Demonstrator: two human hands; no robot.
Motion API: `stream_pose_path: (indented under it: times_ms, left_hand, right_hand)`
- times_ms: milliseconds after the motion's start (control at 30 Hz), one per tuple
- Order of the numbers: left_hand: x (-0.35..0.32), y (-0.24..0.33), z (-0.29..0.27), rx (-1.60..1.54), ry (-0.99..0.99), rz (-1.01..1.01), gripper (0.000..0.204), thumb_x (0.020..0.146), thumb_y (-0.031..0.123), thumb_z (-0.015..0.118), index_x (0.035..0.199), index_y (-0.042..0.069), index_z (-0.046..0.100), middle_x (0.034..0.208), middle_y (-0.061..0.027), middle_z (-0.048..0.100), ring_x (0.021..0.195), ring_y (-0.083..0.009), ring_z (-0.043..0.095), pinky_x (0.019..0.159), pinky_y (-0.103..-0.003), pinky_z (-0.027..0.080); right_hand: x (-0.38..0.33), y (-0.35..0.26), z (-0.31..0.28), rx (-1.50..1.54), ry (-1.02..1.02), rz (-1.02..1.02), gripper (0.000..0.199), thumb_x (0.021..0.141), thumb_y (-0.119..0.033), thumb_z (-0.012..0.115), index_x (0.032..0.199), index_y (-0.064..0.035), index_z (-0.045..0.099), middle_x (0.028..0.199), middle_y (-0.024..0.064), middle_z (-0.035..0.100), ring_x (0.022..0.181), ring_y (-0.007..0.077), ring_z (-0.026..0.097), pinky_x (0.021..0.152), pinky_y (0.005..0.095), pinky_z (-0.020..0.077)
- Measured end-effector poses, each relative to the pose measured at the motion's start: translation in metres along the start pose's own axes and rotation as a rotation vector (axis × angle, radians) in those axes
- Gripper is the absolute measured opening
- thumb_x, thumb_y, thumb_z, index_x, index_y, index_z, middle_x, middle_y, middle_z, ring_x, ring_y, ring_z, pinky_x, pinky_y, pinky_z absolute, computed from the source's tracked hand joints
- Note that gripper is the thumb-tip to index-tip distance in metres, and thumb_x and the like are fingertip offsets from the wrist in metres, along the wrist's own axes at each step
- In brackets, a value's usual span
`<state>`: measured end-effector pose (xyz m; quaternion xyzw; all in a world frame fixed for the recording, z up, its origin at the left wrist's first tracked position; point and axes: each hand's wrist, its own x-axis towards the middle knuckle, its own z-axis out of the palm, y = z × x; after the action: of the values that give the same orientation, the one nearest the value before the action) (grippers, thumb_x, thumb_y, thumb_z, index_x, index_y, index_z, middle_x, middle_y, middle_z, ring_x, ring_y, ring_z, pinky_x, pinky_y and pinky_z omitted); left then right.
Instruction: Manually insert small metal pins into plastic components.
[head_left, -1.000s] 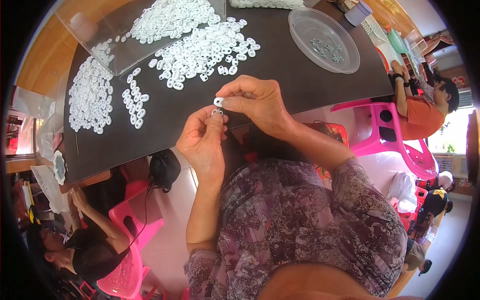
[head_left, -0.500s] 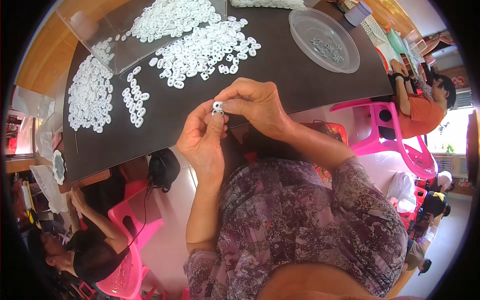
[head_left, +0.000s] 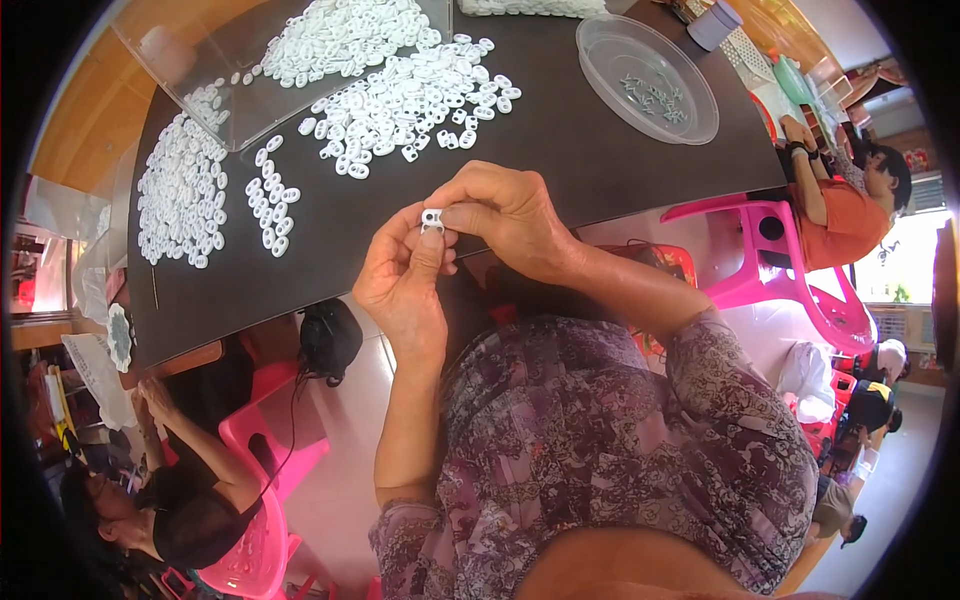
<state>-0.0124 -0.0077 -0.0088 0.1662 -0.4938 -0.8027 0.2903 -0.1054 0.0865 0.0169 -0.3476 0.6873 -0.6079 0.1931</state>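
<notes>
Small white plastic two-holed piece: pinched between left hand and right hand, both grasping it. Heap of matching white pieces lies far, on the dark table.

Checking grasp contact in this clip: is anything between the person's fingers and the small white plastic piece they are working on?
Nothing visible. The left hand and right hand pinch the small white piece directly with bare fingertips, above the near edge of the dark table.

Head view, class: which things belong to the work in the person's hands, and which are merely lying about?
In the work:
left hand
right hand
small white plastic piece, pinched by both
loose white pieces on the dark table
clear dish of small metal parts

Lying about:
pink plastic chair
black bag
</notes>
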Motion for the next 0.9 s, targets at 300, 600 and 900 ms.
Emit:
stream_pose_path:
  times_ms: [300,600,900]
  left_hand:
    - [0.001,0.001,0.003,0.008,-0.025,0.021,0.029,0.084,0.0,0.059,0.111,-0.008,0.054,0.075,-0.0072,0.06,0.064,-0.0099,0.055,0.057,-0.021,0.046]
    - [0.004,0.011,0.007,-0.114,0.113,-0.064,0.027,0.083,-0.004,0.057,0.108,-0.011,0.055,0.081,-0.0128,0.063,0.061,-0.0131,0.056,0.057,-0.023,0.048]
    - [0.005,0.012,0.014,-0.191,0.19,-0.148,0.024,0.083,-0.006,0.054,0.106,-0.012,0.057,0.086,-0.0141,0.063,0.065,-0.0143,0.059,0.058,-0.024,0.049]
  right_hand:
    - [0.0,0.002,-0.004,0.043,-0.006,0.032,0.01,0.084,0.0,0.055,0.092,0.0017,0.062,0.082,0.0054,0.057,0.07,0.01,0.059,0.063,0.0227,0.0472]
    - [-0.002,-0.002,0.0,-0.266,-0.018,-0.194,0.022,0.075,0.001,0.063,0.097,-0.0011,0.062,0.083,0.0061,0.058,0.071,0.0116,0.056,0.062,0.0251,0.0454]
    - [0.001,0.006,0.0,-0.516,0.133,-0.566,0.028,0.067,-0.004,0.066,0.094,-0.0024,0.062,0.08,0.0074,0.057,0.07,0.0233,0.051,0.061,0.0323,0.043]
